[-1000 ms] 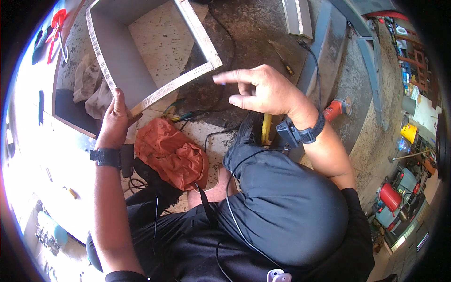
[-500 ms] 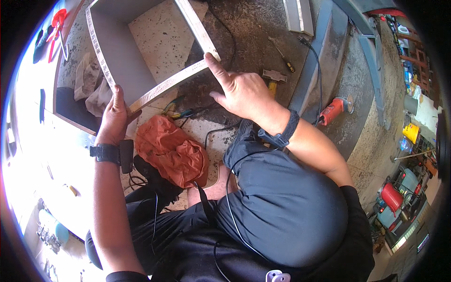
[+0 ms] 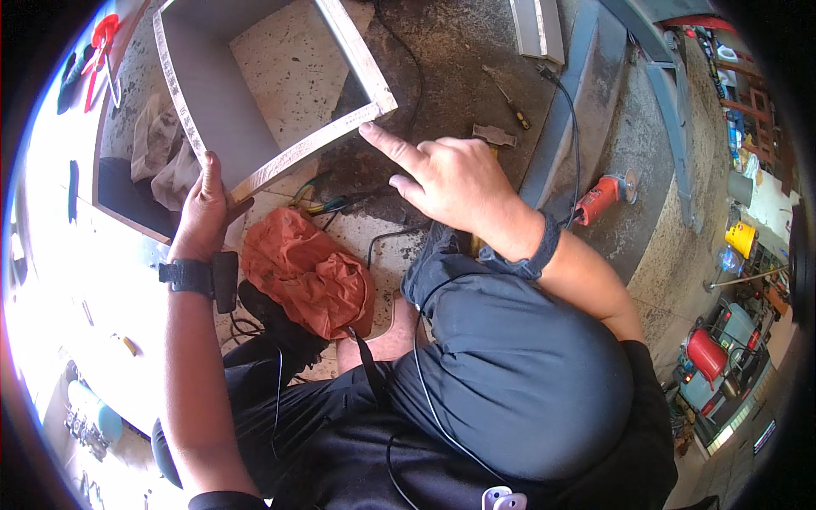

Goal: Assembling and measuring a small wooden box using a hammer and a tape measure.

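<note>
A box-like frame point(image 3: 297, 150) with grey inner walls and pale, scuffed edges stands tilted in front of me; the floor shows through it. My left hand point(image 3: 204, 208) is wrapped round its near left corner, thumb up along the edge. Close to the near right corner, my right hand point(image 3: 455, 183) has its index finger stretched out, the tip at the outer side of the edge; I cannot tell whether it touches. The thumb stands apart and nothing is held in that hand. Below the frame, a crumpled orange-red cloth point(image 3: 310, 276) lies by my foot.
On the floor to the right are a screwdriver point(image 3: 516, 110), a hammer point(image 3: 495, 134) and a red angle grinder point(image 3: 602, 200). A blue-grey metal beam point(image 3: 557, 140) runs past them. Black cables cross the floor. Red-handled pliers point(image 3: 102, 51) lie at far left.
My right hand has moved slightly right and down, and its index finger has slid off the corner to the near edge. The left hand keeps its hold.
</note>
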`<control>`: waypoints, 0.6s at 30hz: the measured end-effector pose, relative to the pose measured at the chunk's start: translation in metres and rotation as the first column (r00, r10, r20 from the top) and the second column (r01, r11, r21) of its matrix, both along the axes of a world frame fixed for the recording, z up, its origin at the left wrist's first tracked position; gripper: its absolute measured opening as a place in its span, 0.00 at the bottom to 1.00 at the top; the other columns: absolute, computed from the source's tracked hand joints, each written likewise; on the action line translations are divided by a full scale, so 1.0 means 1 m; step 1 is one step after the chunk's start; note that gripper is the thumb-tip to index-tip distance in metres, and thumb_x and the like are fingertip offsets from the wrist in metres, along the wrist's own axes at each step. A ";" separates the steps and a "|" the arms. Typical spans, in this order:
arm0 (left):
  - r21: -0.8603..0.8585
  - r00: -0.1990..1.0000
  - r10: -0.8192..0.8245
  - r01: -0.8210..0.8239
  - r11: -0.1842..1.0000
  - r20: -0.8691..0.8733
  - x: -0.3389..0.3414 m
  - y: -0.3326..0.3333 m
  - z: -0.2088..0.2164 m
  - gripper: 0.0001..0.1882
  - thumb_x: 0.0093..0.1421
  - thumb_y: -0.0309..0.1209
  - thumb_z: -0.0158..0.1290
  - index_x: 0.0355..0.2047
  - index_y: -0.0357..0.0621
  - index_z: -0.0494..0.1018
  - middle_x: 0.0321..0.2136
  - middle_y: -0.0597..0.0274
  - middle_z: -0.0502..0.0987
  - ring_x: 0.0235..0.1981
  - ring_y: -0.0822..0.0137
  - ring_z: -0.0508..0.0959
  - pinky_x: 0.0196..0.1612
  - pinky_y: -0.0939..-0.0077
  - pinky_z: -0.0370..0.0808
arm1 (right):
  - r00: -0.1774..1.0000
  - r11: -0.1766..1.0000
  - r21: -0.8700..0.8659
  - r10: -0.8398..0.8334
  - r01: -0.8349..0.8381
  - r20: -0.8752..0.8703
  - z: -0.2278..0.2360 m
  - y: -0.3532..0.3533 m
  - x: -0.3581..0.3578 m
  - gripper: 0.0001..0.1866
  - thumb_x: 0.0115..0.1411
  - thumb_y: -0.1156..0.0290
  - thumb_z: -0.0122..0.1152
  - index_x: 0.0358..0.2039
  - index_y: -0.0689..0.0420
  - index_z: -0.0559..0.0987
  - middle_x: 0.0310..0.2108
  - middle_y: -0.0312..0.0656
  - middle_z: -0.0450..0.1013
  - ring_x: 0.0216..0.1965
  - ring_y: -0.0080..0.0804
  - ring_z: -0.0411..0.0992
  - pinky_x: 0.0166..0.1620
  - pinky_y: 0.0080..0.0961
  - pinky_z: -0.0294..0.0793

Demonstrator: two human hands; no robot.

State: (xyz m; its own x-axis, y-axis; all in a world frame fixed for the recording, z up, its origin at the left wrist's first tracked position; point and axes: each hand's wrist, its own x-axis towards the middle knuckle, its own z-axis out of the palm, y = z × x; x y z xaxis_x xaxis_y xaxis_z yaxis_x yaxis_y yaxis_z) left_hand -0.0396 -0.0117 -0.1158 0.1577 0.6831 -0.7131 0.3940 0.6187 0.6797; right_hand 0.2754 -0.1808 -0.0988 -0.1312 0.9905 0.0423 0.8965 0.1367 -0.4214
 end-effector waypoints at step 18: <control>-0.067 1.000 -0.022 0.021 0.998 -0.009 -0.005 0.005 -0.009 0.47 0.63 0.70 0.45 0.61 0.37 0.65 0.53 0.58 0.70 0.52 0.63 0.76 0.53 0.59 0.80 | 0.971 0.974 -0.050 -0.213 0.219 0.113 -0.009 0.004 0.016 0.49 0.58 0.56 0.70 0.75 0.34 0.53 0.18 0.45 0.75 0.21 0.46 0.78 0.28 0.43 0.82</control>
